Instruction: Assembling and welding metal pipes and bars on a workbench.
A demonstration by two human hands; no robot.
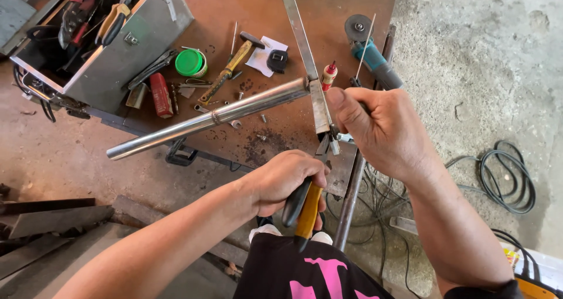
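A flat, dull-grey steel strip (311, 70) runs down over the rusty table (328, 17), meeting a shiny round tube (205, 120) at its lower end. The right hand (384, 129), grip clamped, pinches that joint. The left hand (284, 178), fingers closed, squeezes black-and-yellow pliers (305, 202) whose nose bites the strip's end.

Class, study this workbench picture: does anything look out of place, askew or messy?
Yes. The round steel tube juts past the table edge unsupported. Loose screws and dark filings lie scattered beside the hammer. The toolbox sits tilted, and cables sprawl across the floor.
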